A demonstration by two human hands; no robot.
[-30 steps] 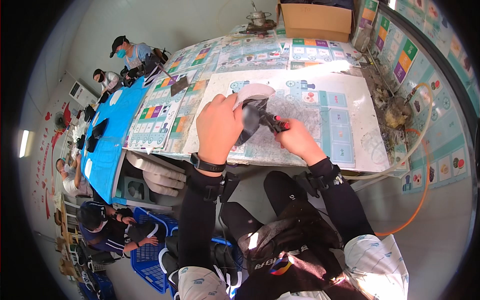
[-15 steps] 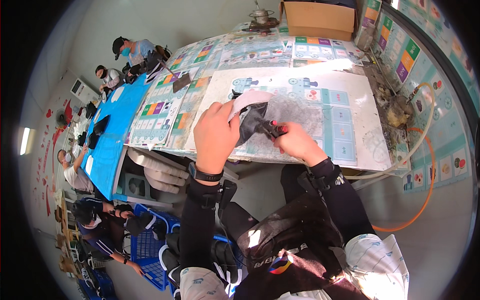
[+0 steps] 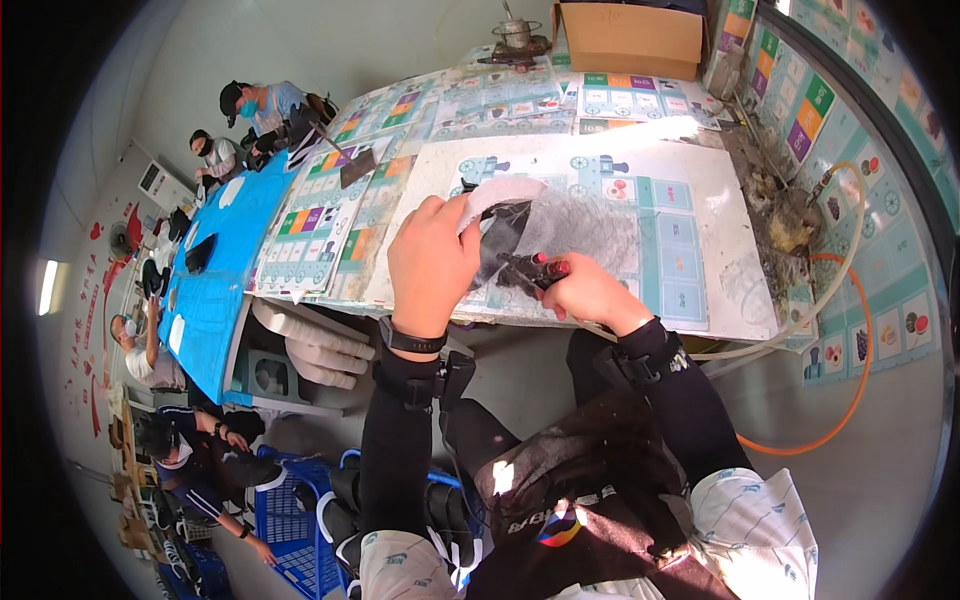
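Note:
My left hand [image 3: 432,262] is closed on a black shoe [image 3: 506,228] with a pale, curved sole edge [image 3: 508,190], held up over the near edge of the table. Part of the shoe is hidden behind my fingers. Just to its right, my right hand [image 3: 592,292] is wrapped round a small dark spray gun [image 3: 528,268] with red knobs. The gun's front points left at the lower part of the shoe, close to it; whether they touch I cannot tell. Below both lies a white printed board [image 3: 735,262] with a grey, speckled stain [image 3: 590,235].
A pale hose [image 3: 856,235] and an orange hose [image 3: 866,350] loop at the right. A cardboard box [image 3: 628,40] and a metal pot [image 3: 516,36] stand at the back; a scraper [image 3: 357,168] lies left. Co-workers surround a blue table [image 3: 222,275]. Blue baskets [image 3: 292,525] hold shoes.
The spray gun and my right hand have shifted slightly down beside the shoe. My left hand holds the shoe almost unmoved. At lower left, a co-worker has shifted over the baskets.

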